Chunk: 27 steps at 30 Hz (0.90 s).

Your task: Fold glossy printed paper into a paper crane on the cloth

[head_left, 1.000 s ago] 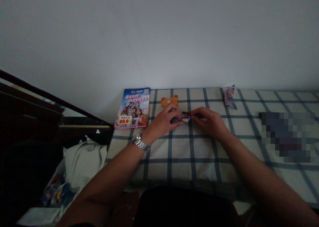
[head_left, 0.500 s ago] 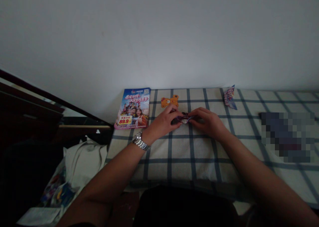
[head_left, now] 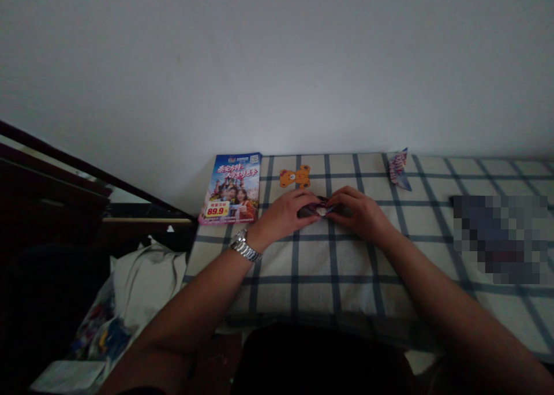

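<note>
Left hand (head_left: 281, 214) and right hand (head_left: 359, 214) pinch a crumpled foil wrapper (head_left: 318, 209)

The fingers of both hands curl in from either side and grasp the wrapper between them, hiding most of it; only dark purple and silver patches show. It sits toward the far edge of the checked cloth (head_left: 311, 262), between the two hands, though I cannot tell whether it touches the cloth or is slightly raised. An orange bear-shaped cutout (head_left: 295, 176) lies just beyond the left hand, and a metal-link wristwatch (head_left: 244, 246) circles the left wrist.

A glossy printed brochure (head_left: 229, 188) with a blue top lies at the far left corner of the cloth, overhanging its left edge. A folded printed paper (head_left: 399, 168) sits at the far edge, right of the hands. Farther right, a dark object (head_left: 497, 239) is too blurred to identify. Beyond the cloth's left edge lies a crumpled white fabric (head_left: 147, 285).
</note>
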Each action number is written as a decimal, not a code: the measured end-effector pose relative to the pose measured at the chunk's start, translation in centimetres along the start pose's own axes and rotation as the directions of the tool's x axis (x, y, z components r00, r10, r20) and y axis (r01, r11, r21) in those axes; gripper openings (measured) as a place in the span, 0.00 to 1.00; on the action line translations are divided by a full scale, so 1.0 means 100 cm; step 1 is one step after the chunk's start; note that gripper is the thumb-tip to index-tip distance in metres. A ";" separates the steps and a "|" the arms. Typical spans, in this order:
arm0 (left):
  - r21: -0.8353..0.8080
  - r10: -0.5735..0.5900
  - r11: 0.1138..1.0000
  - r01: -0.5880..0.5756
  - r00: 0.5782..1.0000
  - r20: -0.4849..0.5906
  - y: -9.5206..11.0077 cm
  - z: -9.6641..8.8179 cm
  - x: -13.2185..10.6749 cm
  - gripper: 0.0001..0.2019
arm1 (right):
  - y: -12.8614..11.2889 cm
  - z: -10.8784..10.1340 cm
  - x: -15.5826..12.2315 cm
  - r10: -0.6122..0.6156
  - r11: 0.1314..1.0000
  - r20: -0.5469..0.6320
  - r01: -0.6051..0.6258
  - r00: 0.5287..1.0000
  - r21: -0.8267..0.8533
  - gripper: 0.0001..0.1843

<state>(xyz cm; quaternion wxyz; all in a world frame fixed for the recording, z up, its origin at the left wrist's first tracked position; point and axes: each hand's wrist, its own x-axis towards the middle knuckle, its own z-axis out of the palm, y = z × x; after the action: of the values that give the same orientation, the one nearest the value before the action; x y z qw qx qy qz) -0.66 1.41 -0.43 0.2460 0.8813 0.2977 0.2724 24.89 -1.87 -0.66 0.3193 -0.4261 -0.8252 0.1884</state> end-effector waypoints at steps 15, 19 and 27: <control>-0.021 0.013 1.000 -0.014 0.998 -0.062 0.001 -0.001 0.000 0.10 | -0.003 -0.003 0.000 -0.028 0.998 -0.067 0.032 0.997 0.053 0.07; -0.003 0.030 1.000 -0.031 0.996 -0.083 0.001 0.000 -0.001 0.08 | -0.003 -0.004 0.000 -0.027 0.998 -0.039 0.029 0.999 0.063 0.11; -0.020 0.040 0.999 -0.041 0.996 -0.076 0.000 0.000 -0.001 0.06 | -0.001 0.000 -0.001 -0.048 0.998 -0.027 0.048 0.999 0.029 0.06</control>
<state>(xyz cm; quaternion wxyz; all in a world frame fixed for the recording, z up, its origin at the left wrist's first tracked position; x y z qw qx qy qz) -0.77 1.33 -0.46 0.2384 0.8735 0.2859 0.3136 24.93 -2.02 -0.67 0.3408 -0.4039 -0.8281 0.1871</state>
